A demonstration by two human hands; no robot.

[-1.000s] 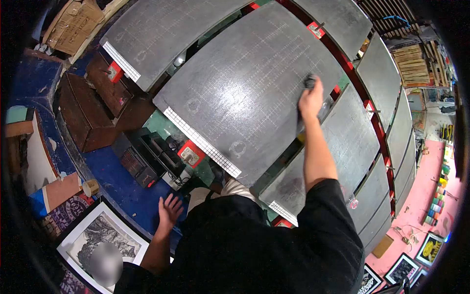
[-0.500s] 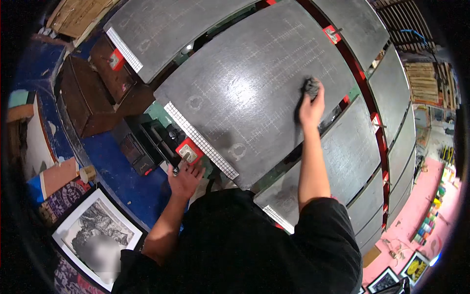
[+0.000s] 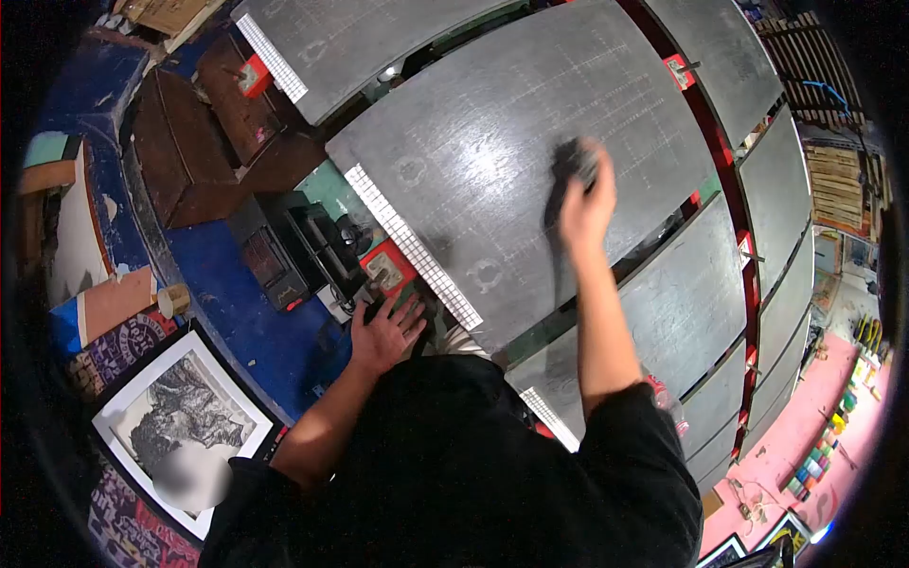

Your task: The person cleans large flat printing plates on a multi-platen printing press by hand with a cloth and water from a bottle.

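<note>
My right hand (image 3: 588, 206) grips a crumpled dark grey rag (image 3: 584, 166) over a large grey flat board (image 3: 445, 133). A dark shadow lies on the board beside the rag; whether the rag touches the surface is hard to tell. Faint dotted grid lines and ring-shaped marks show on the board. Along its near-left edge runs a white gridded strip (image 3: 412, 246). With fingers spread and nothing in them, my left hand (image 3: 386, 333) hovers by a red bracket (image 3: 386, 270) below that strip.
More grey boards (image 3: 686, 275) stand in rows to the right, separated by red rails (image 3: 696, 104). On the left are a black device (image 3: 284, 251), a brown wooden box (image 3: 180, 151) and a framed picture (image 3: 189, 426). Small colourful bottles (image 3: 814, 464) line a pink surface at far right.
My right hand has moved left across the board with the rag. My left hand stays spread near the red bracket. The whole view has shifted slightly.
</note>
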